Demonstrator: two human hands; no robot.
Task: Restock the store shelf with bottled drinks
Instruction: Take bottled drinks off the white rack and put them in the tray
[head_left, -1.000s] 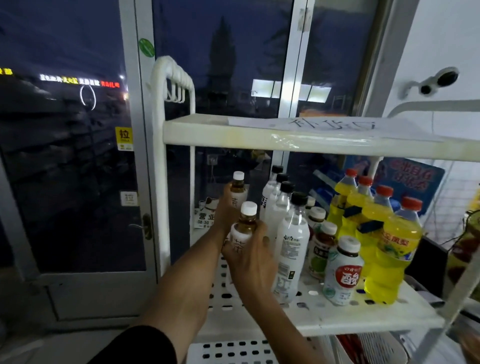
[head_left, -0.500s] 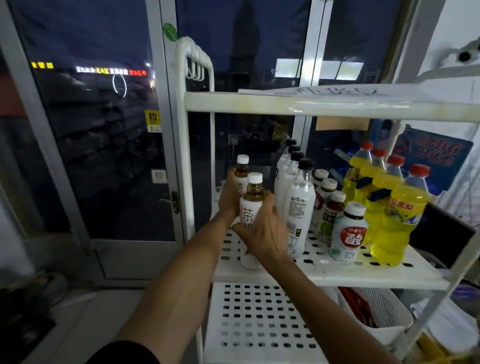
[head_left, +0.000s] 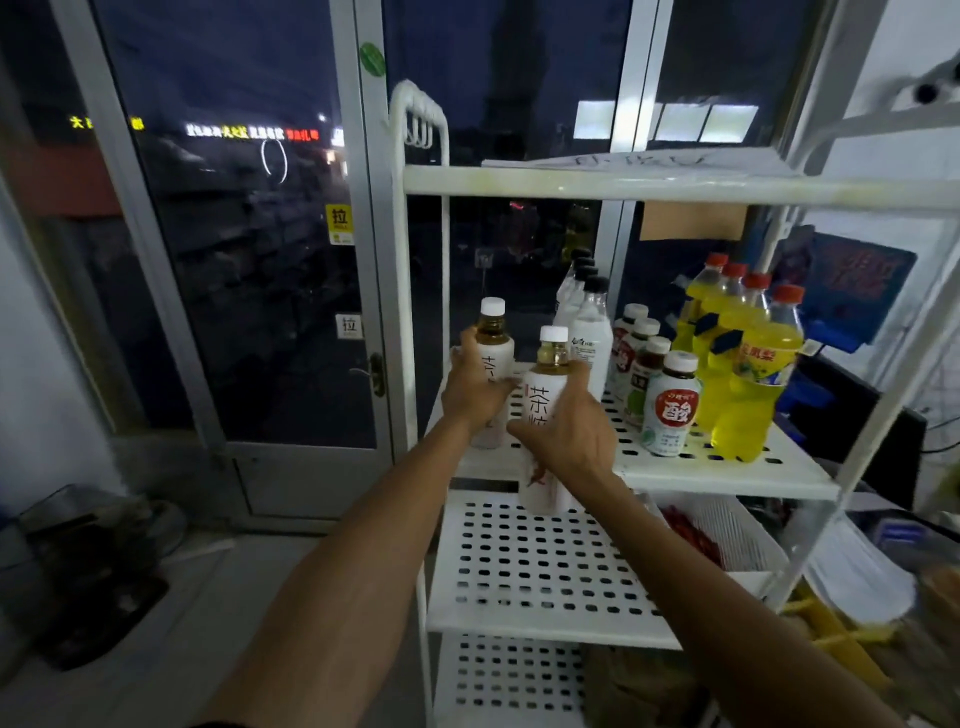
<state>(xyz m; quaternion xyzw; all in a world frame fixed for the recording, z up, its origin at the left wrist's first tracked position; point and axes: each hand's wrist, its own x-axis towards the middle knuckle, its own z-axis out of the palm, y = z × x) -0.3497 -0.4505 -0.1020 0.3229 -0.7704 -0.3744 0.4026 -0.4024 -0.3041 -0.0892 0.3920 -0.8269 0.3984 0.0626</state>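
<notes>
Vs 0.5 s ago my right hand has pulled its tea bottle back past the shelf front edge, base now hanging over the lower tier; left hand still wrapped round 2nd tea bottle on the shelf's left end; both closed tight; open room only at left front; 4 yellow bottles, 4 black-capped, 4 small white-capped.
</notes>
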